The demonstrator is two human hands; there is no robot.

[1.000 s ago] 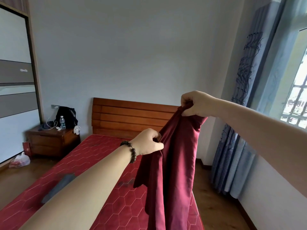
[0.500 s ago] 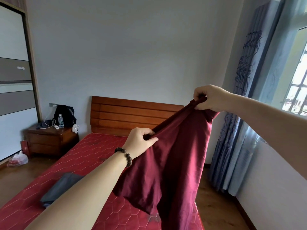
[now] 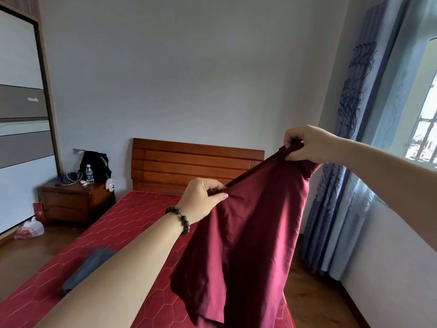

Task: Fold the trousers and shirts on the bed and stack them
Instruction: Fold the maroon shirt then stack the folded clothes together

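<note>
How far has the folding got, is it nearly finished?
Hard to call it nearly finished. One dark grey garment already lies folded flat on the red bed. In hand: the left hand and right hand hold a maroon garment up by its top edge, unfolded. It still needs folding and stacking on the grey one; other clothes may be out of view.

The red bed [image 3: 132, 223] lies open toward the headboard [image 3: 189, 166]. A grey folded garment [image 3: 87, 271] lies on its near left part, and the hanging maroon garment [image 3: 255, 233] screens the right side.
</note>
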